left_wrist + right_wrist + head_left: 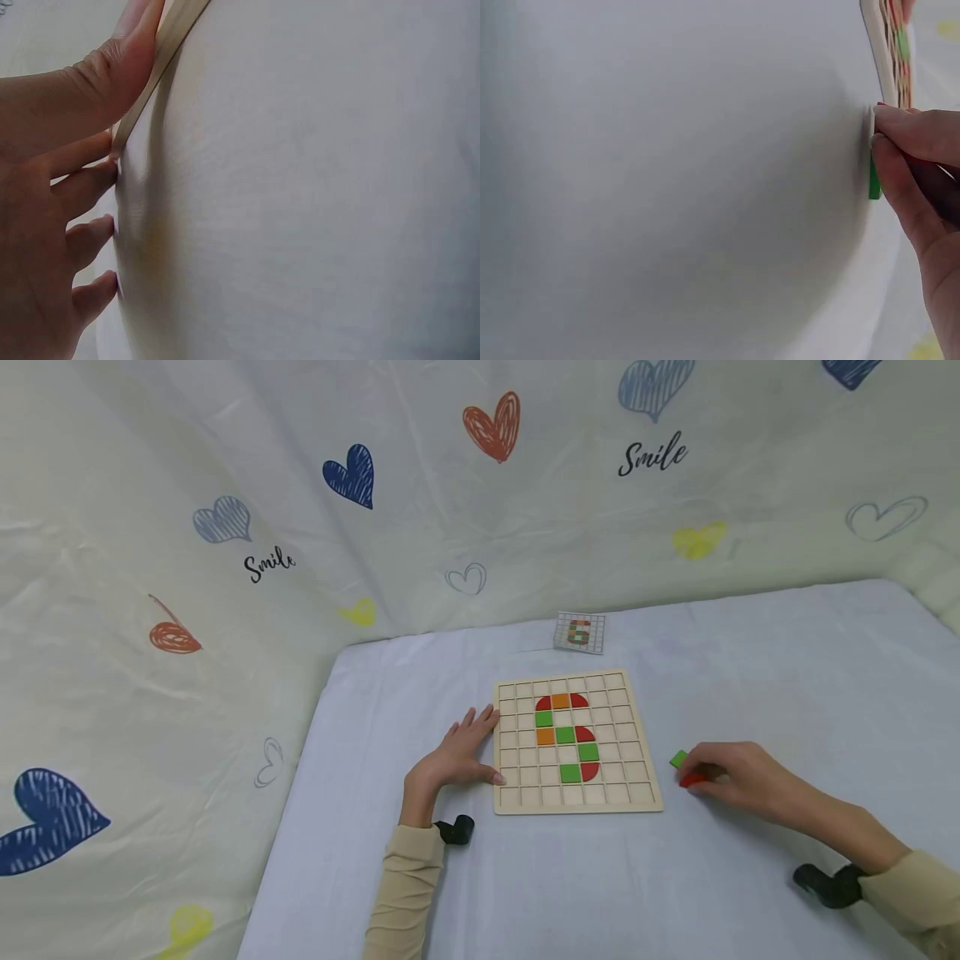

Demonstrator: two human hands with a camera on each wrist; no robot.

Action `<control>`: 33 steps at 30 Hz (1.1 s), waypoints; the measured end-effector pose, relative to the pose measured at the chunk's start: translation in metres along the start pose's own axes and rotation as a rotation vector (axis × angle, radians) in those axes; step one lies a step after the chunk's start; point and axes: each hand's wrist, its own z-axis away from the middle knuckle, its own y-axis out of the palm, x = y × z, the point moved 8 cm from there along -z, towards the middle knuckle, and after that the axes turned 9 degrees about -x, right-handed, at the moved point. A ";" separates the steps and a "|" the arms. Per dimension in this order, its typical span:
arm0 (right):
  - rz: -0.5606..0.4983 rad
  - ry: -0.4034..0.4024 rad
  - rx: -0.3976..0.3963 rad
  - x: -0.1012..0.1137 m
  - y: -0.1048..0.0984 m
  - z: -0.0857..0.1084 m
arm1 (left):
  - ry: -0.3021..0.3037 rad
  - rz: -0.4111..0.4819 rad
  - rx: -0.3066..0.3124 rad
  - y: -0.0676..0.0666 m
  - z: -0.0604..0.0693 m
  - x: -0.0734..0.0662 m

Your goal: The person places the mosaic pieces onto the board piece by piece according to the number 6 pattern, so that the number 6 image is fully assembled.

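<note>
A square wooden grid board lies on the white cloth, with red, orange and green tiles set in several of its cells in a curved figure. My left hand rests at the board's left edge, fingers spread and thumb on its rim; the left wrist view shows the thumb against the wooden edge. Right of the board, my right hand pinches a red tile close to the cloth. Beside it lies a green tile, partly behind the fingers; in the right wrist view its green edge shows under the fingertips.
Behind the board lies a small pattern card with a gridded coloured figure. White cloth covers the table, and a curtain printed with hearts hangs along the back and left. A black wrist device sits by each sleeve.
</note>
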 end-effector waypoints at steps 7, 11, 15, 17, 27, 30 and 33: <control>-0.061 -0.043 0.013 0.013 0.004 -0.019 | -0.020 -0.011 -0.003 0.001 -0.001 0.002; -0.110 -0.037 0.063 0.020 0.012 -0.032 | -0.017 -0.018 -0.002 0.002 -0.002 0.002; -0.150 -0.022 0.103 0.029 0.020 -0.045 | -0.009 -0.025 0.004 0.003 -0.002 0.001; -0.163 -0.006 0.123 0.032 0.026 -0.052 | -0.012 -0.029 0.005 0.003 -0.002 0.001; -0.193 0.071 0.210 0.043 0.055 -0.077 | -0.016 -0.032 0.002 0.003 -0.004 0.002; -0.200 -0.004 0.186 0.052 0.060 -0.085 | -0.017 -0.027 0.000 0.002 -0.003 0.002; -0.216 -0.075 0.169 0.060 0.068 -0.093 | -0.020 -0.028 -0.001 0.002 -0.002 0.002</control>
